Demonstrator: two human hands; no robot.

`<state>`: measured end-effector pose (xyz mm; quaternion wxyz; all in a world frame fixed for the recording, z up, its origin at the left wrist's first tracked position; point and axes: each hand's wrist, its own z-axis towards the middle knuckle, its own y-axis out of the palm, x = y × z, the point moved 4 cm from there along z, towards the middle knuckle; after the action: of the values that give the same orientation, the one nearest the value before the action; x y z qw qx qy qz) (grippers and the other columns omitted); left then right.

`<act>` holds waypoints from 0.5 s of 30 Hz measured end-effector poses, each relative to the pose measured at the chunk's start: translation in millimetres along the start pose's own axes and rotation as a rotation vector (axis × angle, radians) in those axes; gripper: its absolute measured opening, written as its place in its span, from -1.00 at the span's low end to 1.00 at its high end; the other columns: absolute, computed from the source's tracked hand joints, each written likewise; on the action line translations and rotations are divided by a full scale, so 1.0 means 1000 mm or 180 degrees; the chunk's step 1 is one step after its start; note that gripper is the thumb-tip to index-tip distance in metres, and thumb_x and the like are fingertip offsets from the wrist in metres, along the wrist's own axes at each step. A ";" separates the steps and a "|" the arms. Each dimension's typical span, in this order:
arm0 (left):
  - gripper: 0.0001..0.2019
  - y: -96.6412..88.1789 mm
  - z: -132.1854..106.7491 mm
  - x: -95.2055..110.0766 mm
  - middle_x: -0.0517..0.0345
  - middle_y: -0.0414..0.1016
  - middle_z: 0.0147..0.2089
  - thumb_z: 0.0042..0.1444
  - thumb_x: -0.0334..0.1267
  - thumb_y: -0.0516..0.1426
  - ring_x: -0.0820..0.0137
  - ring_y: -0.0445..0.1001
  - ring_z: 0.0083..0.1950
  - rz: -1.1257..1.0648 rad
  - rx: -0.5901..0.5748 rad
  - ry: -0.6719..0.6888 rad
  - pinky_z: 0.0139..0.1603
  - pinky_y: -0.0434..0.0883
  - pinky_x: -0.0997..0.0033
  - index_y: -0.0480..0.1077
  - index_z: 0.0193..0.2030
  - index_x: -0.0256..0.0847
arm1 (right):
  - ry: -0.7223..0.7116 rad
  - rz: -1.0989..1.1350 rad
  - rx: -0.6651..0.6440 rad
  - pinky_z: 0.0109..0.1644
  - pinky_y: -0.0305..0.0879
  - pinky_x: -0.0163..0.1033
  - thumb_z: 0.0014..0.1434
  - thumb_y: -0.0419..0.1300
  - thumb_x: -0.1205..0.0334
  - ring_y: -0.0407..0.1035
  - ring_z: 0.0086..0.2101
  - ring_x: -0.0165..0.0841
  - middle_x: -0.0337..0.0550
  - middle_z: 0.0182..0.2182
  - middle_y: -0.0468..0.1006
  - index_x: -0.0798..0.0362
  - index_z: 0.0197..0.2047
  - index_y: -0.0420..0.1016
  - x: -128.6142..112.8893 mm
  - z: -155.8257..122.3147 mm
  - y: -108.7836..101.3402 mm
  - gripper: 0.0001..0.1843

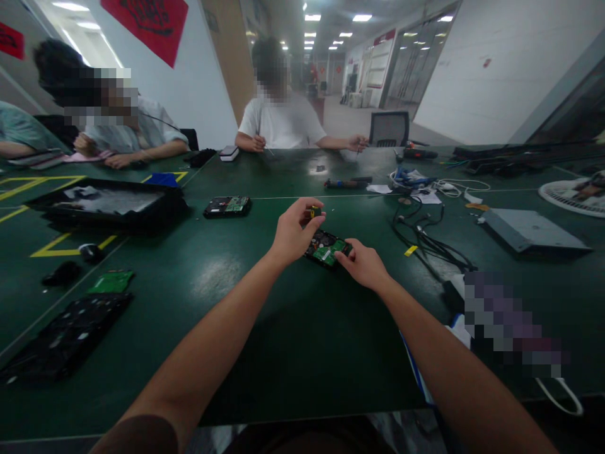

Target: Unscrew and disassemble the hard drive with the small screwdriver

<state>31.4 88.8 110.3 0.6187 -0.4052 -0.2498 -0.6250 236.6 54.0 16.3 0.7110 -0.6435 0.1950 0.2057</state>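
A hard drive [326,250] with a green circuit board facing up is in front of me at the middle of the table. My right hand [365,263] grips its right end, the thumb lying on the board's edge. Over the drive's far left part, my left hand [297,232] is closed round a small yellow-and-black handle [313,213]. It looks like a screwdriver; its shaft and tip are hidden by the fingers. A second hard drive [227,206] lies board up, farther off to the left.
At left are a black tray [111,200], a green circuit board [111,282] and a black panel [70,337]. Cables [428,236] and a grey metal box [534,230] lie at right. A person in white [288,123] sits opposite; others sit at far left.
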 end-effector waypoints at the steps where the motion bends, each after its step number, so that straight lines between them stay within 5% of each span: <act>1: -0.78 0.001 0.000 -0.001 0.03 0.53 0.06 0.24 -0.32 0.22 0.33 0.59 0.02 -0.0163 -0.0069 -0.0025 0.10 0.50 0.26 0.45 0.02 -0.14 | 0.0000 -0.0003 0.0006 -0.38 0.19 -0.25 0.33 0.20 -0.12 0.46 -0.39 -0.29 -0.19 -0.36 0.61 -0.02 0.26 0.38 0.000 0.000 0.000 -0.46; 8: -0.72 0.008 0.001 -0.021 0.02 0.59 0.01 0.25 -0.22 0.23 0.34 0.61 0.02 -0.1438 -0.0468 -0.0270 0.16 0.49 0.22 0.44 0.09 -0.14 | -0.0044 -0.0007 0.0014 -0.37 0.18 -0.26 0.33 0.20 -0.13 0.47 -0.37 -0.29 -0.18 -0.34 0.62 -0.02 0.24 0.39 0.000 0.000 -0.001 -0.46; 15: -0.73 0.008 0.000 -0.024 0.04 0.60 -0.01 0.22 -0.25 0.24 0.36 0.60 0.02 -0.1565 -0.0417 -0.0571 0.20 0.48 0.19 0.46 0.06 -0.13 | -0.0061 0.0065 -0.0042 -0.36 0.20 -0.26 0.34 0.19 -0.14 0.47 -0.38 -0.29 -0.17 -0.34 0.63 -0.01 0.26 0.37 0.000 0.000 -0.001 -0.45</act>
<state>37.3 101.5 89.4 0.3962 -0.4252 -0.3536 -0.7329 237.3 53.9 16.6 0.7065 -0.6441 0.1933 0.2204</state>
